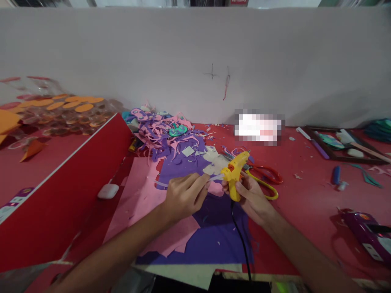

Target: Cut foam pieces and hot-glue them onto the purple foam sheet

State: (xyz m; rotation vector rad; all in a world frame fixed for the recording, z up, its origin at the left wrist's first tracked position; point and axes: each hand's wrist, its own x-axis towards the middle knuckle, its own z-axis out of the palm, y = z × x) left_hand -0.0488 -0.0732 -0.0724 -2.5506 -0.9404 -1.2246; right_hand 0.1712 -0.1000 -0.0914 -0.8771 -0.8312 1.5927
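Note:
My right hand (250,197) is wrapped round the handle of a yellow glue gun (234,173), whose black cord (241,240) runs down toward me. My left hand (186,195) pinches a clear glue stick (214,178) and holds it against the back of the gun. Both hands hover over pink foam sheets (140,195) and a purple foam sheet (220,236) on the red table (305,195).
Red-and-yellow scissors (265,177) lie just behind the gun. A heap of pink and purple foam scraps (165,132) sits further back. A red board (61,191) with a white earbud case (108,191) stands left. Tray with tools (339,144) and a purple device (366,234) lie right.

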